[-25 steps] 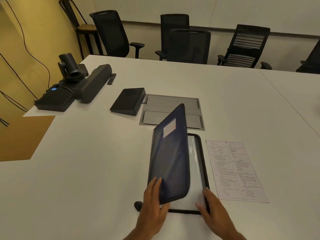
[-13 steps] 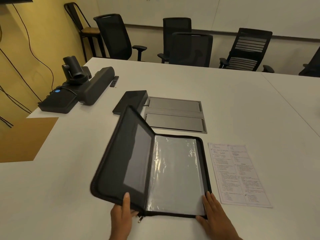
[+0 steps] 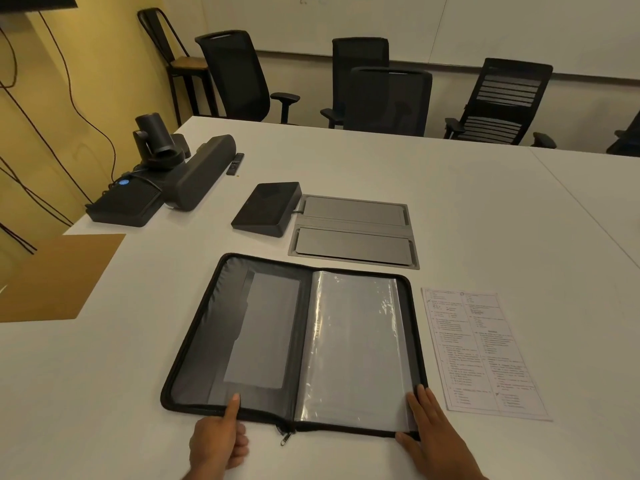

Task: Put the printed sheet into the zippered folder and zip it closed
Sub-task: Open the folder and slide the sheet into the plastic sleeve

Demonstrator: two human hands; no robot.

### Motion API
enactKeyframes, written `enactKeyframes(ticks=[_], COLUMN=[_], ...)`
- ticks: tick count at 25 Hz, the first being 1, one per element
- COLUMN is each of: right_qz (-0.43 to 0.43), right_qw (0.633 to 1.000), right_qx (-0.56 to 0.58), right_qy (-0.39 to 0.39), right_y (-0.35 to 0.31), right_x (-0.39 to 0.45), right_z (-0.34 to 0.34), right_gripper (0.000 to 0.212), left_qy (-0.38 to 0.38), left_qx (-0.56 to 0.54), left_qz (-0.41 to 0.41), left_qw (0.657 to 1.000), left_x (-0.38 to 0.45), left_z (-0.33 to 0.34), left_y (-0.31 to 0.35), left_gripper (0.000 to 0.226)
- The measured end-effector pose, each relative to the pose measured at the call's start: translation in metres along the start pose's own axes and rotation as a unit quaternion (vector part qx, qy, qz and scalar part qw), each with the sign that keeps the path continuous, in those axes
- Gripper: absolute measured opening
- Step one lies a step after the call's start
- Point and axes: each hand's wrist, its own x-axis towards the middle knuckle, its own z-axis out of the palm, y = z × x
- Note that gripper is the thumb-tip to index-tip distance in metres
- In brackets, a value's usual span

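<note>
The black zippered folder lies open and flat on the white table in front of me. Its right half shows clear plastic sleeves. The zipper pull hangs off the near edge at the spine. My left hand pinches the near edge of the left cover, one digit lying on top. At the folder's near right corner my right hand holds on, fingers on the sleeves. The printed sheet lies flat on the table just right of the folder, touched by neither hand.
Beyond the folder sit a grey recessed cable box lid and a black wedge-shaped device. A conference camera and speaker bar stand at the far left. The table's left edge is close. Black office chairs line the far side.
The left cover, upright a second ago, has been swung over to the left and laid flat. The folder now lies fully open. My right hand stayed at the near right corner.
</note>
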Motion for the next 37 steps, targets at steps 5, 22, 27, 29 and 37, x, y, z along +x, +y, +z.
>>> enactKeyframes(ticks=[5, 22, 27, 29, 37], right_qz=[-0.001, 0.227, 0.353, 0.383, 0.443], right_qw=[1.000, 0.930, 0.902, 0.895, 0.881], right_qx=[-0.011, 0.211, 0.206, 0.194, 0.145], right_qy=[0.000, 0.196, 0.140, 0.125, 0.076], right_y=[0.004, 0.091, 0.144, 0.157, 0.184], right_x=[0.001, 0.024, 0.040, 0.045, 0.068], right_z=[0.002, -0.071, -0.094, -0.098, -0.097], right_gripper=[0.088, 0.063, 0.072, 0.077, 0.102], left_qy=[0.036, -0.182, -0.308, -0.330, -0.311], left_qx=[0.064, 0.106, 0.169, 0.176, 0.134], left_qz=[0.052, 0.295, 0.248, 0.217, 0.176], left_qw=[0.996, 0.932, 0.903, 0.902, 0.924], left_x=[0.003, -0.109, -0.151, -0.160, -0.166], left_z=[-0.005, 0.181, 0.268, 0.292, 0.349], left_y=[0.001, 0.094, 0.116, 0.118, 0.117], left_gripper=[0.061, 0.016, 0.052, 0.061, 0.052])
